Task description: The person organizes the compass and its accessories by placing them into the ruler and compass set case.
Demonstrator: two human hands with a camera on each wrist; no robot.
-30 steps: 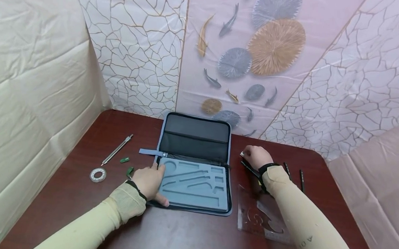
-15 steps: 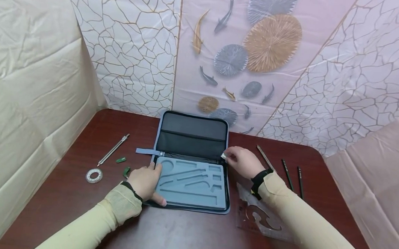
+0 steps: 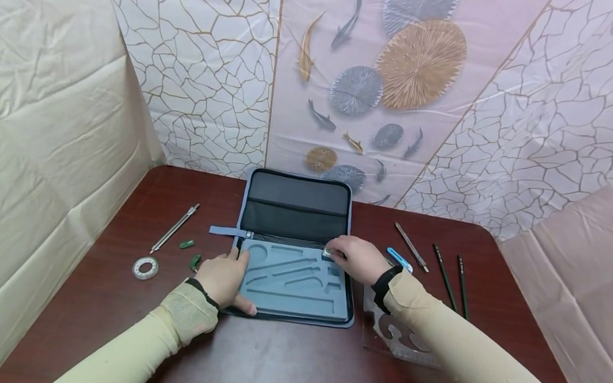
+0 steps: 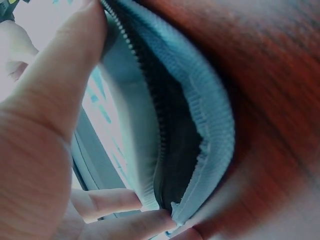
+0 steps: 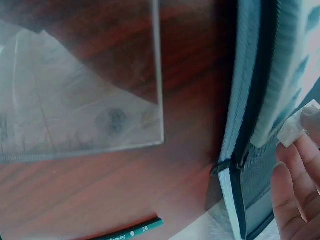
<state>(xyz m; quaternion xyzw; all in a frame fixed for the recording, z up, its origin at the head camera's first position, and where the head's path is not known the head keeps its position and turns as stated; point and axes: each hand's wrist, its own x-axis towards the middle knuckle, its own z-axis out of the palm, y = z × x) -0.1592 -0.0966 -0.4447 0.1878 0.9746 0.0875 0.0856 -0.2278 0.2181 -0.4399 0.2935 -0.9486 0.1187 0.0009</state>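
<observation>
Just there on the table (image 3: 274, 367), the open case (image 3: 297, 199) holds a foam insert (image 3: 295, 277), the left hand (image 3: 224, 284) spread over its left edge, the right hand (image 3: 359, 259) pinching a white block (image 5: 291, 132) at its far right corner.

Before me on the table (image 3: 274, 361), the case (image 3: 296, 201) is lying between a ring (image 3: 146, 276) on the left and two pencils (image 3: 444, 277) on the right.
</observation>
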